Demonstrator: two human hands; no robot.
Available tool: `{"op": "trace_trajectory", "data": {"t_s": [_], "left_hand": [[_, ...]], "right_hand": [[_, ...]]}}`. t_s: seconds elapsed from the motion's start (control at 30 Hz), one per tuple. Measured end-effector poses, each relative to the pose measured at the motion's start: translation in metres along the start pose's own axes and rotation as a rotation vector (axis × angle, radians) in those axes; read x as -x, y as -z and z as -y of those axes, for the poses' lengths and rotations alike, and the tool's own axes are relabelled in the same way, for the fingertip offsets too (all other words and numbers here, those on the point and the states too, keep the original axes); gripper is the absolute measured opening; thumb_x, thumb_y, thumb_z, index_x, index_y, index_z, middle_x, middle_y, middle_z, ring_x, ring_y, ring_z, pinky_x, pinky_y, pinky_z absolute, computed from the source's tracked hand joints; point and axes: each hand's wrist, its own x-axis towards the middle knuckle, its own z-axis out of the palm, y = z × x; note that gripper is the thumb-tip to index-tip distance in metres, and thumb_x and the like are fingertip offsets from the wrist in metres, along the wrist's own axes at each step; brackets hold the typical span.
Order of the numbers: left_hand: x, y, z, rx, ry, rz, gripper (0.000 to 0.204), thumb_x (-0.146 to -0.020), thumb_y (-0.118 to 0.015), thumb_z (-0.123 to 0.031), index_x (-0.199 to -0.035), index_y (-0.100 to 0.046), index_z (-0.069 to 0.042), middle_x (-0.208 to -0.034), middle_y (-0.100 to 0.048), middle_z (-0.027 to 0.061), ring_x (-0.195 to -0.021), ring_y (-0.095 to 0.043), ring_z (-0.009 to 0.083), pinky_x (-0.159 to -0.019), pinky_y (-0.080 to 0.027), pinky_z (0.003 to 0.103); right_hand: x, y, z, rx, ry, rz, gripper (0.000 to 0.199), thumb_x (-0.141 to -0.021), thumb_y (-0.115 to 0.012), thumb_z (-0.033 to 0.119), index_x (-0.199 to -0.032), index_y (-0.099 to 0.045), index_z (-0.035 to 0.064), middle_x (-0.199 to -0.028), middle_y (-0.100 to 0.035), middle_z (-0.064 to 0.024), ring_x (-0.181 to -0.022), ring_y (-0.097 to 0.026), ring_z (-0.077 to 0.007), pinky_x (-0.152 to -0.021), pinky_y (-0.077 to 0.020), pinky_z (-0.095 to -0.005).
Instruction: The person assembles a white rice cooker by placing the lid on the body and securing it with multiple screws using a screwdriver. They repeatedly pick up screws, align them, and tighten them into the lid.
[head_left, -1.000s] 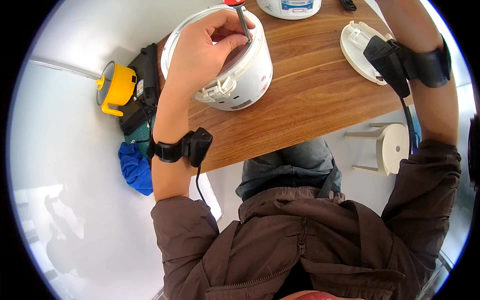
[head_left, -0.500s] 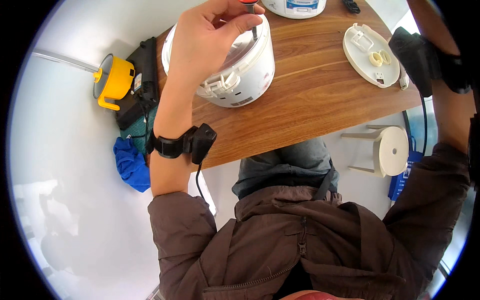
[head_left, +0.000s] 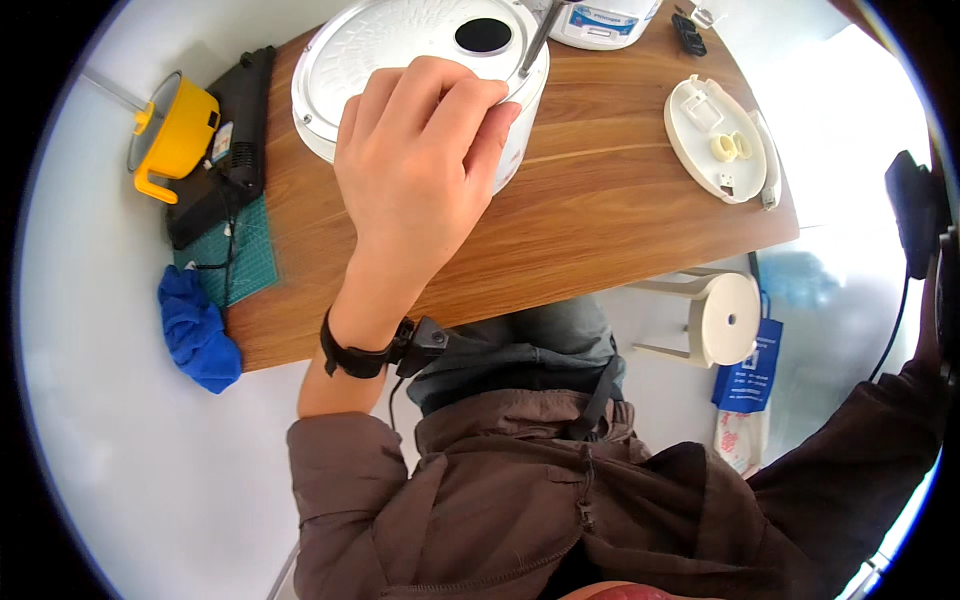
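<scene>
Rice cooker [head_left: 390,45], standing on the table [head_left: 620,200], looks bulky, stiff-shelled and slick, probably best held at both sides of its rim [head_left: 316,126]. Over its near part curls the left hand [head_left: 415,155], grip unclear; at its right slants a metal tool shaft [head_left: 541,42]. The right hand is out of view.

Print noted: blue label [head_left: 598,19] on white appliance [head_left: 598,42], lettering too small to read. Blue bag [head_left: 738,388]: rows of white characters plus white square mark, indistinct. Pale label [head_left: 221,141] on black device [head_left: 195,215]: illegible.
</scene>
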Motion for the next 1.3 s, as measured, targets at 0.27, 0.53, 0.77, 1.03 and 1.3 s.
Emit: {"op": "trace_trajectory", "data": {"t_s": [0.27, 0.53, 0.77, 1.03, 1.3], "left_hand": [[0.003, 0.0, 0.0, -0.034, -0.055, -0.017, 0.018, -0.08, -0.083, -0.011, -0.094, -0.074, -0.014, -0.09, -0.067, -0.0044, -0.077, -0.061, 0.0183, -0.067, -0.045, 0.032], [0.004, -0.001, 0.003, -0.072, -0.07, -0.03, 0.019, -0.079, -0.084, -0.013, -0.096, -0.074, -0.015, -0.089, -0.066, -0.0053, -0.078, -0.06, 0.0166, -0.067, -0.044, 0.031], [0.006, -0.002, 0.003, -0.077, -0.074, -0.034, 0.02, -0.079, -0.083, -0.012, -0.096, -0.074, -0.015, -0.089, -0.065, -0.0049, -0.078, -0.061, 0.017, -0.067, -0.044, 0.031], [0.004, -0.001, 0.003, -0.104, -0.081, -0.013, 0.021, -0.078, -0.082, -0.01, -0.096, -0.073, -0.015, -0.089, -0.065, -0.0049, -0.076, -0.061, 0.0168, -0.066, -0.043, 0.031], [0.005, -0.001, 0.004, -0.113, -0.087, -0.007, 0.02, -0.078, -0.081, -0.01, -0.096, -0.073, -0.015, -0.089, -0.066, -0.0051, -0.075, -0.06, 0.0163, -0.066, -0.043, 0.03]], "right_hand": [[0.027, 0.025, -0.006, 0.063, -0.121, 0.032, 0.041, -0.098, -0.065, 0.031, -0.122, -0.064, -0.0024, -0.108, -0.07, -0.0194, -0.1, -0.067, -0.0275, -0.092, -0.053, -0.0358], [0.025, 0.029, -0.009, 0.071, -0.143, 0.052, 0.04, -0.099, -0.064, 0.03, -0.122, -0.064, -0.0025, -0.109, -0.07, -0.0193, -0.101, -0.067, -0.0273, -0.093, -0.0529, -0.0358], [0.023, 0.028, -0.01, 0.069, -0.151, 0.057, 0.039, -0.099, -0.064, 0.029, -0.122, -0.063, -0.0026, -0.11, -0.07, -0.0192, -0.102, -0.067, -0.0272, -0.093, -0.0528, -0.0358], [0.023, 0.025, -0.015, 0.065, -0.159, 0.051, 0.038, -0.1, -0.063, 0.028, -0.122, -0.063, -0.0027, -0.11, -0.07, -0.0191, -0.103, -0.067, -0.027, -0.094, -0.0527, -0.0358], [0.025, 0.023, -0.017, 0.059, -0.162, 0.048, 0.037, -0.1, -0.062, 0.027, -0.123, -0.063, -0.0028, -0.111, -0.069, -0.0189, -0.105, -0.066, -0.0268, -0.095, -0.0526, -0.0358]]}}
